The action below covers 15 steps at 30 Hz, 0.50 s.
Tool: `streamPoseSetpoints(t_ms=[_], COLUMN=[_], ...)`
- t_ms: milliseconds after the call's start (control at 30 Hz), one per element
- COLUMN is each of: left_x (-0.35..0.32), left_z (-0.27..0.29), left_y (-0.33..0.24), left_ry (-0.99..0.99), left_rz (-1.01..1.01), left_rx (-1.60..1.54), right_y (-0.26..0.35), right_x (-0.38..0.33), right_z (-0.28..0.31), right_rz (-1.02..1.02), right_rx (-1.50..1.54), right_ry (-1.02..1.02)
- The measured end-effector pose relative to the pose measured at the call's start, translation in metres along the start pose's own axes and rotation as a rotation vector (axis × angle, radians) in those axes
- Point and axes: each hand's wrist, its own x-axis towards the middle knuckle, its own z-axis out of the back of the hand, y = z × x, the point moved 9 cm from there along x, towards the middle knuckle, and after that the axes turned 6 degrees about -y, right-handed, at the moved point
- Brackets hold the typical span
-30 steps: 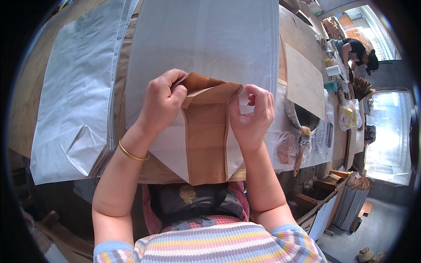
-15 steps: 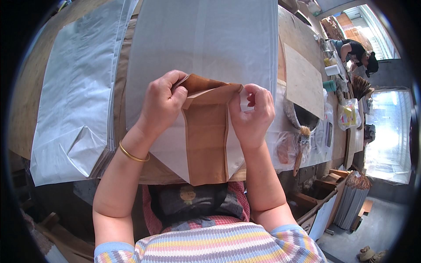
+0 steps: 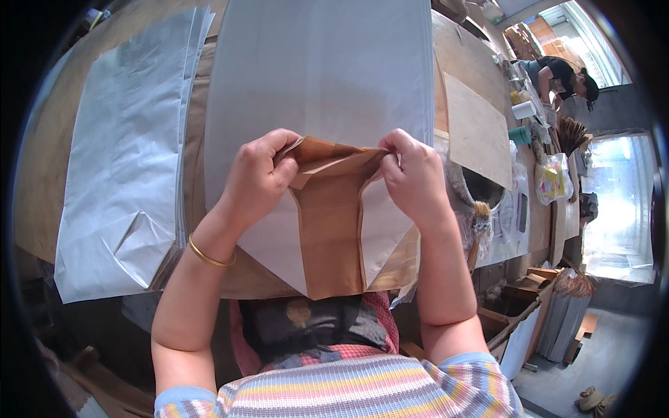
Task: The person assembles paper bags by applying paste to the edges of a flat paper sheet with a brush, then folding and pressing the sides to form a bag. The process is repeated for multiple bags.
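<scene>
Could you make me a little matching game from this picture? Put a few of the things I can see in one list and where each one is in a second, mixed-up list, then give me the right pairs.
Things:
1. gold bangle
2. stack of white paper sacks
3. brown paper flap
4. brush with a straw-coloured head

Places:
A. pinched between the left hand and the right hand
B. lying on the table to the left of both hands
C. around the left wrist
D. just right of the right forearm

Pairs: 1-C, 2-B, 3-A, 4-D
</scene>
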Motion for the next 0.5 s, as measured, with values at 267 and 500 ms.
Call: streamPoseSetpoints(t_ms=[267,500], left_x=[0.014,0.031], left_z=[-0.009,-0.044], left_y=[-0.012,-0.034], left_ry=[0.185,0.41], left_rz=[0.066,0.055], left_rx=[-0.044,0.196], right_y=[-0.016,0.007], right_x=[0.026,0.015], right_z=[-0.017,-0.011], right_rz=[-0.039,0.338], right_rx=[0.498,0.458], right_ry=[0.426,0.405])
